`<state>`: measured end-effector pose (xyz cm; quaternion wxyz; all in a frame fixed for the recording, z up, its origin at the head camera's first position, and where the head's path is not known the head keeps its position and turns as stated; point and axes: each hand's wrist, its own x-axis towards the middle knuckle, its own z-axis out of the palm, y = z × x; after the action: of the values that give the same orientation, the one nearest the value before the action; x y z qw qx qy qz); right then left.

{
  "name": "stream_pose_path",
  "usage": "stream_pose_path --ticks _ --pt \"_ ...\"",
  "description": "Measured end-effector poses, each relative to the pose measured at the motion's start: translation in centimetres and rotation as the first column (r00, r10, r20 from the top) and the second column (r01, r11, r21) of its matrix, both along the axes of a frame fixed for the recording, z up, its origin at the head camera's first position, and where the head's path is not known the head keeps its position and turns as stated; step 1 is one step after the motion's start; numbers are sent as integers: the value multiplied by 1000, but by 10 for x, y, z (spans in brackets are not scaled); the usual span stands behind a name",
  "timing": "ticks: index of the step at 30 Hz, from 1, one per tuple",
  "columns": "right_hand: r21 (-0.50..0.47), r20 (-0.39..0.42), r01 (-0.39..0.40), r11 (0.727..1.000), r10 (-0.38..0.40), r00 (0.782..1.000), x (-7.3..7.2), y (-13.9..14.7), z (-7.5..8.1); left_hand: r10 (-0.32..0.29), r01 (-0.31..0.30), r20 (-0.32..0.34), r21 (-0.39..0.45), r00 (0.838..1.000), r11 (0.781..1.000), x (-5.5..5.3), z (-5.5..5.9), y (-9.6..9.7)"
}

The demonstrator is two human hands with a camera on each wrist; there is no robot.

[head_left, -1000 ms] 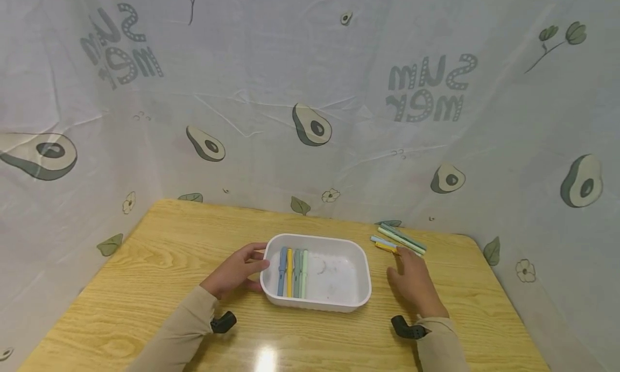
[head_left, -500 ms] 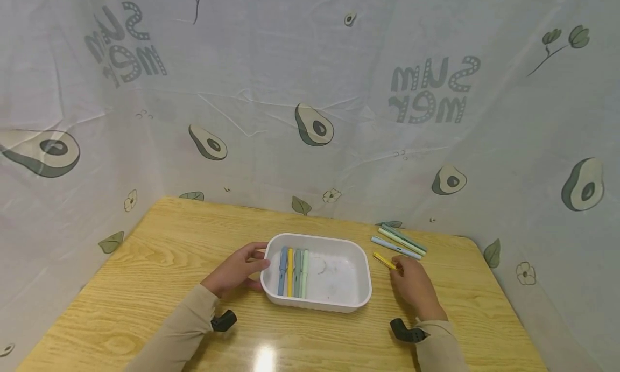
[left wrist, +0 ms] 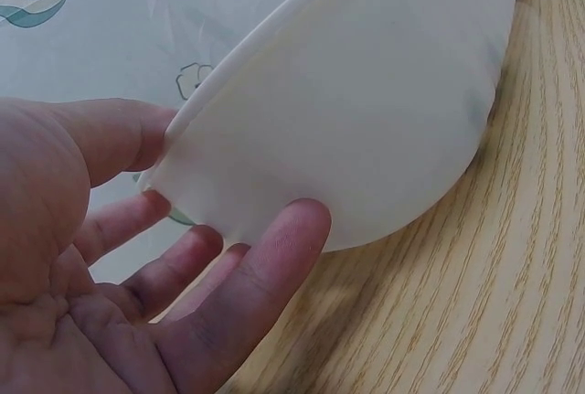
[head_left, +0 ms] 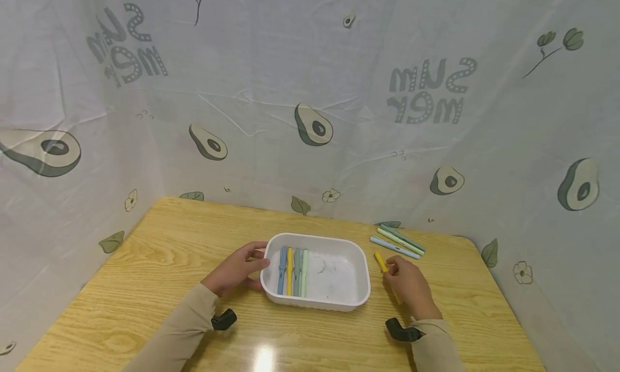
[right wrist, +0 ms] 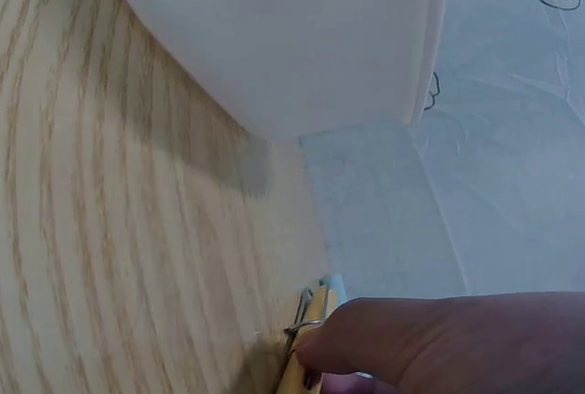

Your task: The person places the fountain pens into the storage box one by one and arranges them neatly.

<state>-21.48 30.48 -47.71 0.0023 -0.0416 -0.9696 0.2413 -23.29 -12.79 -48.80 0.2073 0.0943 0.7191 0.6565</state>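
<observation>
A person in beige sleeves (head_left: 186, 321) pinches a slim yellow pen (head_left: 380, 261) in the right hand (head_left: 409, 286), just off the three o'clock side of a white tray (head_left: 336, 278) on a wood-grained table (head_left: 203, 229). With twelve at the far edge, the pen slants from eleven to five, its bent metal clip (right wrist: 299, 325) beside the fingertips; that grip is drawn tight on the barrel, and I cannot tell whether the pen touches the wood. At the tray's nine o'clock, the left hand (head_left: 237, 269) holds the smooth rim (left wrist: 247, 47), its grip loosely bent against the curving wall. The shallow, round-cornered tray, plastic by its look, carries four pens side by side toward nine: a blue pen (head_left: 282, 272), a second yellow pen (head_left: 289, 272), a grey-green pen (head_left: 297, 273) and a pale green pen (head_left: 304, 273). Near two o'clock, a light blue pen (head_left: 394, 247), a mint pen (head_left: 398, 239) and a dark green pen (head_left: 404, 237) lie close together. At twelve hangs a creased curtain (head_left: 261, 162) printed with halved avocados.
</observation>
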Motion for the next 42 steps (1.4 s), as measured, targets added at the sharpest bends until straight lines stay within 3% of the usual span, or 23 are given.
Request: stream_pose_path --ticks 16,28,38,42 --pt "-29 35 8 1000 -7 999 -5 -2 -4 -4 4 4 2 1000 1000 -4 -2 3" --pt "-83 53 7 997 -2 999 1 -11 1 7 -7 16 -5 1000 1000 -1 -2 1" --pt "-207 -40 18 978 -27 999 1 -13 9 7 -7 19 -5 1000 1000 0 0 -1" --pt "-287 -30 25 957 -34 999 2 -17 19 8 -8 15 -2 1000 1000 -1 1 -2"
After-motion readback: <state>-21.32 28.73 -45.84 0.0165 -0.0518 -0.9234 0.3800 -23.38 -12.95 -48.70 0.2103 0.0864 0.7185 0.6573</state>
